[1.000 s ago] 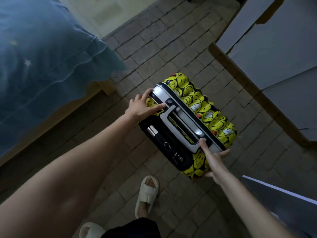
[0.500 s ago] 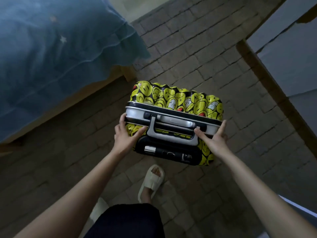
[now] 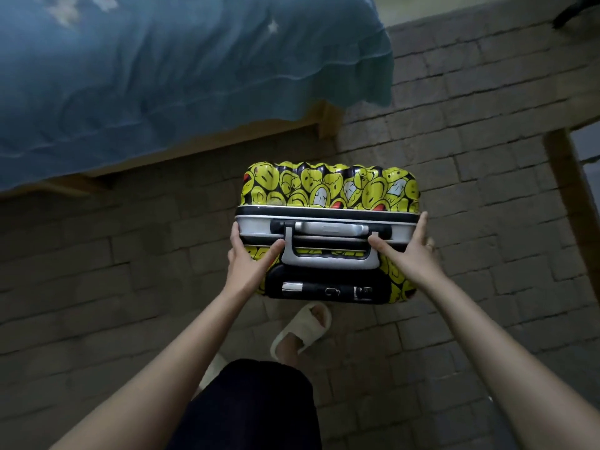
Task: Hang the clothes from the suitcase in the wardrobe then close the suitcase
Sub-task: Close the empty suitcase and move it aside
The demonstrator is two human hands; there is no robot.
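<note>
Between left hand and right hand stands the gripped suitcase.

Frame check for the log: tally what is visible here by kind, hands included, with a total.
Suitcases: 1, the yellow smiley suitcase, standing closed
Hands: 2, the left hand and the right hand, one gripping each end of its top
Beds: 1, the bed under a blue cover
Slippers: 2, the pale slipper and a second slipper, mostly hidden
Total: 6
</note>
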